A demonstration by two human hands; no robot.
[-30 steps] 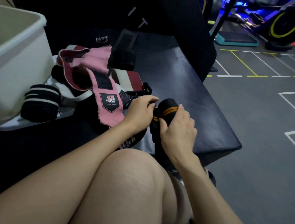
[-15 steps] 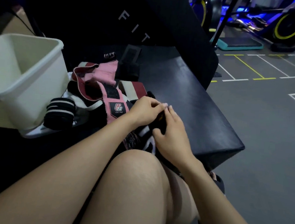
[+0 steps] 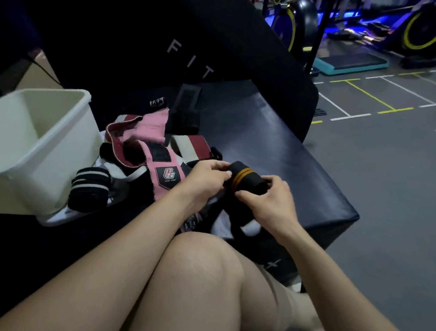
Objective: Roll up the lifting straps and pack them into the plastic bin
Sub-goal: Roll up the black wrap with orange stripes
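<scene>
A black strap roll with two orange stripes lies sideways between my hands, above the black padded bench. My left hand pinches its left end, and my right hand grips its right end with thumb and fingers. To the left stands the white plastic bin, open at the top. Beside the bin lies a black roll with white stripes. A heap of loose straps, with a pink strap on top, lies between the bin and my hands.
My bare knee is raised in the foreground under my forearms. A black angled pad marked FIT stands behind the bench. Grey gym floor with painted lines lies to the right, with exercise bikes at the far back.
The roll was upright a second ago, then covered by both hands; now it lies sideways, held at both ends. The view has tilted so more of the bin's inside shows.
</scene>
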